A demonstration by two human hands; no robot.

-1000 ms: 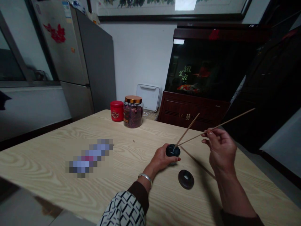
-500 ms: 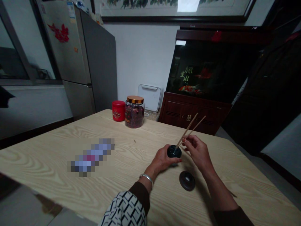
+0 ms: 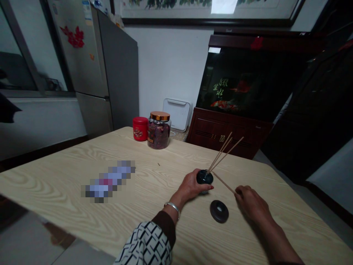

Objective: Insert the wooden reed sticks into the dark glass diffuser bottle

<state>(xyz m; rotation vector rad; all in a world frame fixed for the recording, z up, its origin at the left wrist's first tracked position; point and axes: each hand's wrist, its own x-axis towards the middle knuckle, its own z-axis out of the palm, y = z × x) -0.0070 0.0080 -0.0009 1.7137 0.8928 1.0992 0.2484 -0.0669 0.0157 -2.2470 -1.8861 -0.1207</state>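
My left hand (image 3: 190, 186) is wrapped round a small dark glass bottle (image 3: 204, 177) standing on the table. Three thin reed sticks (image 3: 224, 156) lean out of its mouth to the upper right. Pinched in the fingertips of my right hand (image 3: 252, 202) is another thin reed stick (image 3: 224, 183). It slants low over the table, its far end close to the bottle's mouth; whether it touches the bottle I cannot tell. Between my hands, nearer to me, a round dark lid (image 3: 219, 211) with a pale centre lies on the wood.
Toward the left of the wooden table (image 3: 154, 206) lies a blurred-out bluish packet (image 3: 110, 181). A red canister (image 3: 140, 129) and a glass jar with a copper lid (image 3: 159, 131) stand at the far edge. A tiny brown bit (image 3: 159, 164) lies mid-table. Behind is a fish tank (image 3: 248, 81).
My right hand has moved from the sticks at the bottle down to the right and now pinches a separate stick. The sticks in the bottle stand more spread. My left hand keeps its hold.
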